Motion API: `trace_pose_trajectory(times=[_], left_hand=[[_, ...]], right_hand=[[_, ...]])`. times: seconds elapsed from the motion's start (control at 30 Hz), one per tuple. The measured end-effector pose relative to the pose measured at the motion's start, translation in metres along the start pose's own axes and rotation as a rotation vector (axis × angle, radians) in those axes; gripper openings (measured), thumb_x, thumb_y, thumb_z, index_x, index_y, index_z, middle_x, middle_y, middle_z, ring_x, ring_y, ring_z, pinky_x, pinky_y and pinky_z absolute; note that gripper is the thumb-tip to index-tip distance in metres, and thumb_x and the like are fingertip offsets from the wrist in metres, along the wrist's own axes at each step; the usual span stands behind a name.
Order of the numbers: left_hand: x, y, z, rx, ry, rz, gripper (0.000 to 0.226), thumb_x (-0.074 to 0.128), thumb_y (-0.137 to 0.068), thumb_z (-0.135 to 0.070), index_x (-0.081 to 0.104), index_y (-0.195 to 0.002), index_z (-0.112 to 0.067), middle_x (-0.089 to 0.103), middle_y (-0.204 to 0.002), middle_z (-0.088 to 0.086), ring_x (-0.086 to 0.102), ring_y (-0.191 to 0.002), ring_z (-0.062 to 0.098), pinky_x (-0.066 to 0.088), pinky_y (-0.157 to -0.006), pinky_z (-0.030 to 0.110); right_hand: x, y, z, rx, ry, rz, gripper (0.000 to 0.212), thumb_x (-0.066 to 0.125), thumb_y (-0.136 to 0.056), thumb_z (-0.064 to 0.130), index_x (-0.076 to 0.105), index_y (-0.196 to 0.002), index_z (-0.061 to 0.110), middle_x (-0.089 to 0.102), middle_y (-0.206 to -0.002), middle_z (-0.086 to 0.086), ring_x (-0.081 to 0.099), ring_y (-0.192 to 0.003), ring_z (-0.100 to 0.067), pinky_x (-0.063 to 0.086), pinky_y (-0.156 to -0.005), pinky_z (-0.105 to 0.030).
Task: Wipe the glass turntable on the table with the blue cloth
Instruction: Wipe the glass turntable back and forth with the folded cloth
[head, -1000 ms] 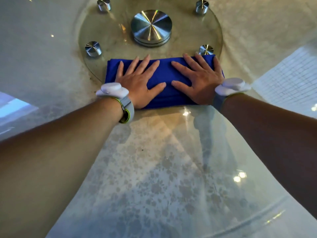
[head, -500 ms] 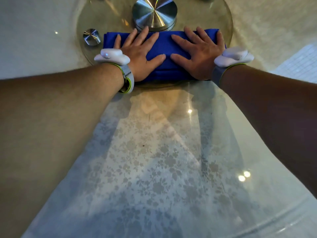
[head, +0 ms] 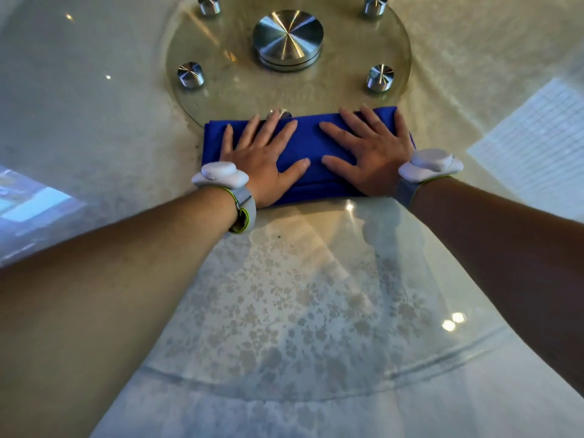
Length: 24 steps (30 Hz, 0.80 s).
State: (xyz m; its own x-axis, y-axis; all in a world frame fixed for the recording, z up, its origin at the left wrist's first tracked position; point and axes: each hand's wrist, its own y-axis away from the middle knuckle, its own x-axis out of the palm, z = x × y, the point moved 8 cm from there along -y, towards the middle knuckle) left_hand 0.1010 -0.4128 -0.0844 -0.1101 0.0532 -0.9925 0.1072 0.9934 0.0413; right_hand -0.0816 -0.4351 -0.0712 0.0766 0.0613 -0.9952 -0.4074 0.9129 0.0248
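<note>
A folded blue cloth lies flat on the large glass turntable, at the near edge of a smaller round glass disc. My left hand presses flat on the cloth's left half, fingers spread. On the right half, my right hand presses the same way. Both wrists carry white bands. The cloth's far edge overlaps the small disc and partly hides a metal peg there.
A shiny metal hub stands at the small disc's centre, ringed by short metal pegs. The turntable's near rim curves across the bottom, above a pale floral tablecloth. Window reflections glare on the left and right.
Half a second ago both hands had pushed the cloth away up to the metal hub. Now they have drawn it back toward me, to the small disc's near edge.
</note>
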Motion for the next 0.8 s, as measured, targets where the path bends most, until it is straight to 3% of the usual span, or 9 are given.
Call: trace_pose_trajectory(times=[0.53,0.8], left_hand=[[0.013,0.174,-0.053,0.086,0.026,0.018,0.074,0.015,-0.085,-0.075,0.004,-0.150,-0.042,0.004,-0.163,-0.008,0.002,-0.148,0.021,-0.009,-0.112,0.053],[0.019,0.236,-0.074,0.127,0.044,0.026,0.072,0.023,-0.088,-0.071,0.012,-0.151,-0.037,0.010,-0.163,-0.004,0.008,-0.148,0.025,-0.001,-0.114,0.057]], right_hand=[[0.013,0.185,0.046,0.055,0.011,0.127,0.065,0.008,-0.088,0.077,-0.001,-0.148,0.054,0.004,-0.164,0.011,0.005,-0.150,-0.023,-0.002,-0.117,-0.059],[0.016,0.249,0.062,0.067,-0.009,0.164,0.065,0.007,-0.089,0.076,-0.003,-0.149,0.053,0.002,-0.164,0.011,0.003,-0.151,-0.022,-0.003,-0.118,-0.057]])
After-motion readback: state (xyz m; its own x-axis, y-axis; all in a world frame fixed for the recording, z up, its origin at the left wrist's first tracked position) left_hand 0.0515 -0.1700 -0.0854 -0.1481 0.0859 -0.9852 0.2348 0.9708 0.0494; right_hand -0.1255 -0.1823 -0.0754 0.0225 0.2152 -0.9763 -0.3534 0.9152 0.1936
